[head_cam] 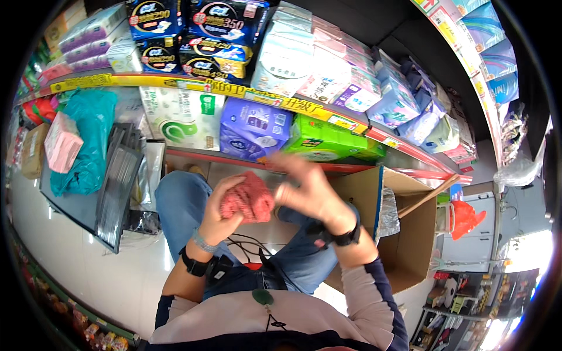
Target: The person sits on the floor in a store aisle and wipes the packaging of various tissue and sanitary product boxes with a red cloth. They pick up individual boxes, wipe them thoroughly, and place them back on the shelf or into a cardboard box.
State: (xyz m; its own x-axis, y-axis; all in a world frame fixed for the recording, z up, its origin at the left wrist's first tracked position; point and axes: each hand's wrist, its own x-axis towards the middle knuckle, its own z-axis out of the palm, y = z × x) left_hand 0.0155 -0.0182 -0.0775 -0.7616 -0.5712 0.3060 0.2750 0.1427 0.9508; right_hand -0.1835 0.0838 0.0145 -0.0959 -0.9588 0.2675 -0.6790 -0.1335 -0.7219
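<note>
My left hand (222,209) grips a folded red cloth (249,197) above the gap between my knees. My right hand (307,191) is just to the right of the cloth, blurred, with its fingers apart and nothing in it. Beyond the hands, a purple tissue pack (255,127) and a green tissue pack (325,138) sit on the lower shelf, with a white and green pack (182,116) to their left. Packs of sanitary pads (221,22) are stacked on the shelf above.
At right stands an open cardboard box (406,259) with a wooden stick (428,196) leaning in it. Dark trays (116,188), a teal plastic bag (90,140) and a pink pack (63,142) are at left. Black cables (243,245) lie on the floor between my legs.
</note>
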